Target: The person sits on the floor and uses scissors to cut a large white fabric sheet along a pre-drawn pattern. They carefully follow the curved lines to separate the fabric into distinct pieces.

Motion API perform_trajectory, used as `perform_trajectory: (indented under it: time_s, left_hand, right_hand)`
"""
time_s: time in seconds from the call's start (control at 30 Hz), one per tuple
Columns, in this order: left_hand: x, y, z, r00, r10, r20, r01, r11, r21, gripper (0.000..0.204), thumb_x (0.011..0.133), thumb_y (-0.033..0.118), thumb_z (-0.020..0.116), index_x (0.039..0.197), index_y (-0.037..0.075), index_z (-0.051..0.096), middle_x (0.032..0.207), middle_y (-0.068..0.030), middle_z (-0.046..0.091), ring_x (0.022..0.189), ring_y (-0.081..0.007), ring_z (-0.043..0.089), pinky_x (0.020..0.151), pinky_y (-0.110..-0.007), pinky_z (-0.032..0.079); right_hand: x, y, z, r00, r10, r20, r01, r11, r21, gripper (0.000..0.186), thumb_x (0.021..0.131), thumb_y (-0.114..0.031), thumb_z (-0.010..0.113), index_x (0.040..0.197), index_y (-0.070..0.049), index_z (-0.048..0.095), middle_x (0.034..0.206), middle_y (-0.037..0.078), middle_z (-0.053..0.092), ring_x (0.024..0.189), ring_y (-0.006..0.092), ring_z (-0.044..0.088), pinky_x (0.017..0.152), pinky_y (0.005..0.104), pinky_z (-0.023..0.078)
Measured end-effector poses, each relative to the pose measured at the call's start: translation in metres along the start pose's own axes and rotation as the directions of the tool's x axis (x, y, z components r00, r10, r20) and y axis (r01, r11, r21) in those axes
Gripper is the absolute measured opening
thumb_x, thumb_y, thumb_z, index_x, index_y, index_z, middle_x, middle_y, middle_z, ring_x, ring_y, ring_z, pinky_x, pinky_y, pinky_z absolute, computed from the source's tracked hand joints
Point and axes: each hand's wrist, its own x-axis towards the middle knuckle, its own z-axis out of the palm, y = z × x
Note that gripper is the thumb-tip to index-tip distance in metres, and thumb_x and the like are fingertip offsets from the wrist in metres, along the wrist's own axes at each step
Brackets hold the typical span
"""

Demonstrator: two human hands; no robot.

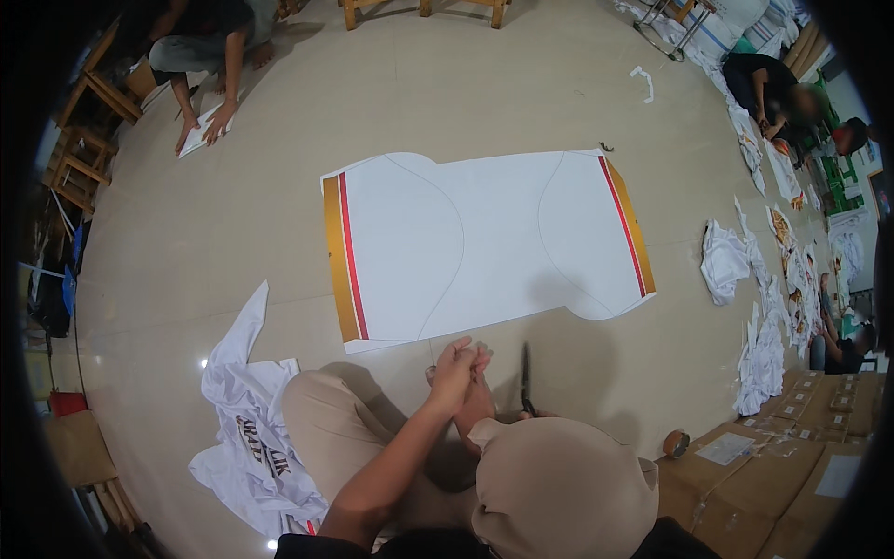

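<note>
My left hand (456, 370) reaches across in front of my bent legs. Its fingers are curled together beside bare skin that looks like my foot (475, 405); what they grip, if anything, I cannot make out. Beyond my raised right knee, a pair of dark scissors (526, 377) points away from me, its tip blurred. A small part of my right hand (546, 414) shows at the handles; the knee hides the rest. Ahead of both hands a white fabric panel (498, 238) lies flat, with thin curved outlines and gold and red bands at both ends.
Crumpled white garments (247, 429) lie beside my left knee. Taped cardboard boxes (764, 475) and a tape roll (676, 443) stand at the right. White cloth pieces (724, 263) line the right side. One co-worker (219, 56) crouches far left, pressing folded white material; others sit at the right.
</note>
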Motion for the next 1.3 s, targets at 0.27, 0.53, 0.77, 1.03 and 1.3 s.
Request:
perform_trajectory:
  time_s: [0.27, 0.53, 0.77, 1.03, 1.3]
  left_hand:
    - [0.019, -0.011, -0.013, 0.999, -0.031, 0.023, 0.033, 0.996, -0.077, 0.032, 0.112, 0.028, 0.068, 0.131, 0.003, 0.068, 0.105, -0.0032, 0.070, 0.087, -0.0109, 0.060, 0.076, -0.028, 0.050]
    - [0.042, 0.001, 0.009, 0.983, -0.144, -0.111, 0.126, 0.981, -0.150, 0.027, 0.106, 0.036, 0.076, 0.110, 0.009, 0.073, 0.092, 0.0007, 0.074, 0.068, -0.0079, 0.057, 0.058, -0.025, 0.045]
    - [0.046, -0.005, 0.027, 0.945, -0.104, -0.311, 0.058, 0.987, -0.152, 0.024, 0.103, 0.035, 0.080, 0.095, 0.014, 0.071, 0.080, 0.0033, 0.071, 0.056, -0.0075, 0.054, 0.048, -0.025, 0.040]
    - [0.042, -0.001, 0.025, 0.948, -0.102, -0.303, 0.074, 0.992, -0.103, 0.023, 0.103, 0.031, 0.080, 0.094, 0.013, 0.070, 0.079, 0.0025, 0.070, 0.058, -0.0071, 0.057, 0.048, -0.025, 0.040]
    - [0.041, -0.003, 0.025, 0.953, -0.088, -0.289, 0.058, 0.992, -0.110, 0.022, 0.103, 0.028, 0.080, 0.095, 0.011, 0.069, 0.079, 0.0018, 0.069, 0.058, -0.0066, 0.056, 0.048, -0.024, 0.040]
  right_hand:
    - [-0.006, -0.079, 0.027, 0.981, -0.007, 0.196, 0.043, 0.983, -0.176, 0.061, 0.096, -0.057, 0.082, 0.103, 0.002, 0.075, 0.085, 0.006, 0.071, 0.078, 0.0148, 0.066, 0.071, 0.0335, 0.052]
    - [0.025, -0.087, 0.067, 0.990, -0.086, 0.114, 0.086, 0.996, -0.002, 0.056, 0.091, -0.056, 0.088, 0.088, -0.002, 0.072, 0.074, 0.003, 0.065, 0.063, 0.0130, 0.059, 0.057, 0.0323, 0.044]
    - [0.032, -0.077, 0.072, 0.996, -0.082, 0.043, 0.079, 0.995, 0.053, 0.051, 0.086, -0.047, 0.095, 0.081, -0.004, 0.068, 0.067, 0.003, 0.064, 0.055, 0.0122, 0.058, 0.051, 0.0295, 0.041]
    - [0.026, -0.087, 0.075, 0.989, -0.136, 0.056, 0.134, 0.990, 0.038, 0.055, 0.087, -0.053, 0.092, 0.085, -0.002, 0.071, 0.073, 0.004, 0.065, 0.065, 0.0128, 0.059, 0.059, 0.0320, 0.045]
    - [0.032, -0.094, 0.076, 0.994, -0.094, 0.048, 0.094, 0.995, -0.012, 0.054, 0.088, -0.053, 0.090, 0.082, -0.003, 0.069, 0.074, 0.001, 0.065, 0.068, 0.0113, 0.056, 0.061, 0.0307, 0.044]
